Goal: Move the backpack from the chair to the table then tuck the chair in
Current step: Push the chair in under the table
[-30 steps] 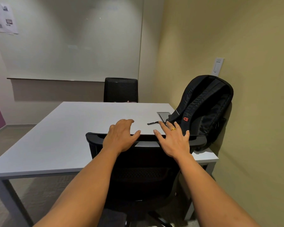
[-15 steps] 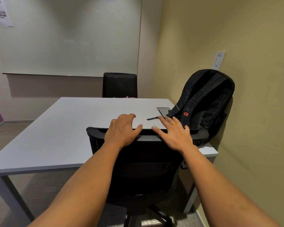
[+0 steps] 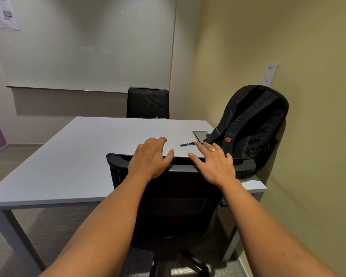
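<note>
Chair (image 3: pixel 180 196) being tucked under the table (image 3: pixel 72 156)
The backpack (image 3: pixel 252 126) is propped at the table's far right; left hand (image 3: pixel 150 158) and right hand (image 3: pixel 214 164) are laid flat, unclenched, on the chair's top. A skewed push could swivel it.

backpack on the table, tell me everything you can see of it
The backpack is black, of woven fabric as it looks, with padded shoulder straps facing the camera and a small red logo low on one strap. It stands upright at the table's right rear edge, leaning on the yellowish wall. A loose strap end lies on the tabletop beside it. The chair back hides its bottom. Neither hand touches it.
</note>
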Tool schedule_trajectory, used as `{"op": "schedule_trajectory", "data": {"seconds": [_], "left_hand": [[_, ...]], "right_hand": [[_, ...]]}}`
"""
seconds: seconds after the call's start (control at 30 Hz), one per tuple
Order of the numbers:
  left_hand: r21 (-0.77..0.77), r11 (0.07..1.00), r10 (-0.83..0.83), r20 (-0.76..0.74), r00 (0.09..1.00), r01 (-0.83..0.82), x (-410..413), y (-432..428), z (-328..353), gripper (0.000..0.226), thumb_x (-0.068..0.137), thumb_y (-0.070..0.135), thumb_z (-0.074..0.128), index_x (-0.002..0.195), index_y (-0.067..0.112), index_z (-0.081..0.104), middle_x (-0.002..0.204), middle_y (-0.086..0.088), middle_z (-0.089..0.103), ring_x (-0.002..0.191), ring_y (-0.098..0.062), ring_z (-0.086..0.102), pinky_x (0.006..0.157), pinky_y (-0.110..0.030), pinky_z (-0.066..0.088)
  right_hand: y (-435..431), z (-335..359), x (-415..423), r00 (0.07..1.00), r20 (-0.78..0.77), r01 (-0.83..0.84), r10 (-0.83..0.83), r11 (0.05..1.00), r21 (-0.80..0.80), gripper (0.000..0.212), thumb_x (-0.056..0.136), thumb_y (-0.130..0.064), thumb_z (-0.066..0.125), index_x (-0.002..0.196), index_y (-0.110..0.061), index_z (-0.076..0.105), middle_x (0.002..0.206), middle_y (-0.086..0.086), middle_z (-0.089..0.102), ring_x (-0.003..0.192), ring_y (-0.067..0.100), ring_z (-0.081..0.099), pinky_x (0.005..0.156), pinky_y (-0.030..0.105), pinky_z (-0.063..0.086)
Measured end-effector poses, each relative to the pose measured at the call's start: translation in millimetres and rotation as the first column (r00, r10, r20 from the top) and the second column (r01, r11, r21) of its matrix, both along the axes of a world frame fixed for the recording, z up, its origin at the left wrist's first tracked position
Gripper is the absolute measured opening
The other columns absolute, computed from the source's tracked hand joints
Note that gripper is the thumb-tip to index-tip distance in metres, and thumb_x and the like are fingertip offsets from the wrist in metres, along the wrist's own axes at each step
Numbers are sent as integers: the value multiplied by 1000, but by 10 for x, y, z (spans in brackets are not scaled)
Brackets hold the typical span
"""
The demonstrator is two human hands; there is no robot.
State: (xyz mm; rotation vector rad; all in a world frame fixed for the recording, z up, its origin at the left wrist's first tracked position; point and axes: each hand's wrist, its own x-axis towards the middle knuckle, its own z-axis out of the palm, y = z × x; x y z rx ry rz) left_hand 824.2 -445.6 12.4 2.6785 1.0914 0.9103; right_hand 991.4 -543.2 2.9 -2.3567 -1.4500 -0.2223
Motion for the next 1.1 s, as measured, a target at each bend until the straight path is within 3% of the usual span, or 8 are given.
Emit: {"op": "schedule_trajectory", "data": {"seconds": [0.33, 0.43, 0.5, 0.73, 0.87, 1.1], "left_hand": [[-37, 999, 34, -38, 999, -36, -79, -148, -5, 47, 93, 42, 35, 128, 12, 43, 125, -11, 54, 117, -26, 45, 95, -45, 36], [-76, 993, 76, -115, 990, -85, -164, -215, -53, 53, 94, 48, 29, 134, 15, 38, 140, -7, 45, 135, -25, 29, 109, -52, 19], [-125, 984, 111, -124, 986, -126, -260, -244, -85, 57, 94, 53, 26, 137, 17, 35, 145, -4, 39, 141, -24, 18, 111, -57, 7], [-198, 979, -9, -294, 956, -52, -580, -409, -61, 65, 92, 58, 23, 144, 19, 22, 156, -4, 16, 144, -23, 4, 112, -57, -2], [-258, 965, -48, -331, 942, -41, -668, -610, -2, 68, 91, 59, 25, 146, 21, 12, 157, -5, 6, 144, -24, -2, 113, -54, -3], [-278, 961, -114, -418, 901, -7, -891, -918, 138, 68, 92, 57, 26, 146, 19, 11, 157, -6, 6, 144, -24, -1, 112, -56, -4]], "right_hand": [[-60, -26, -95, 999, 44, 29, -31, 999, 43, 56, 91, -59, 23, 143, -36, 21, 155, 1, 18, 142, 20, 6, 109, 62, 6], [-102, -24, -159, 998, -2, 59, -59, 997, 54, 57, 93, -56, 23, 144, -32, 18, 155, 1, 17, 142, 23, 7, 108, 63, 5], [-144, -19, -200, 997, -37, 70, -69, 998, 11, 60, 92, -59, 21, 145, -32, 13, 156, 1, 13, 142, 25, 5, 107, 65, 4], [-385, -30, -399, 995, -93, 16, -34, 984, -180, 69, 89, -66, 16, 146, -30, 3, 157, 3, -2, 142, 25, -9, 108, 61, -6], [-535, 12, -593, 989, -142, 9, -43, 972, -235, 71, 88, -67, 19, 146, -28, 4, 157, 3, -4, 142, 24, -9, 110, 59, -3], [-813, 97, -830, 993, -112, -7, -34, 939, -345, 74, 89, -65, 22, 147, -22, 4, 157, 3, -3, 143, 22, -6, 111, 56, -2]]}}
